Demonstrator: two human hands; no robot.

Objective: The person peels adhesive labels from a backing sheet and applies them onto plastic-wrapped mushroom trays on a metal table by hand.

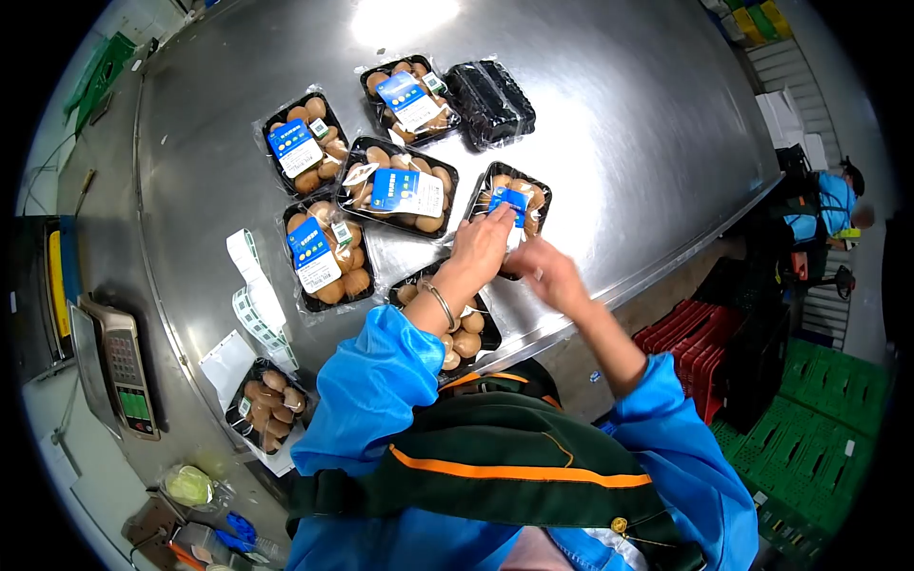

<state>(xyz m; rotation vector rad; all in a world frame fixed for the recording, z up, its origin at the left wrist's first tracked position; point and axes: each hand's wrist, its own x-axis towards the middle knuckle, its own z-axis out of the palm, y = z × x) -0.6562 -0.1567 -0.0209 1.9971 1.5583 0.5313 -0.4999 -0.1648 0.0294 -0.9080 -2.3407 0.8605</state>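
My left hand [481, 246], with a bangle at the wrist, lies with outstretched fingers on the blue-and-white label [512, 202] of a wrapped mushroom pack [532, 200]. Close by the near right edge of that pack is my right hand [550, 274], its fingers bent and smeared by motion. Under my left forearm, another mushroom pack [466, 343] is partly hidden. Left of my hands, a labelled mushroom pack [433, 221] lies at a slant, beside a second labelled mushroom pack [354, 281].
Farther back on the steel table [647, 114] lie two labelled mushroom packs and an overturned black tray [490, 103]. A label strip [259, 295] trails at left, near an unlabelled mushroom pack [269, 404] and a scale [129, 366]. Red crates [678, 347] stand right; a person [824, 205] is beyond.
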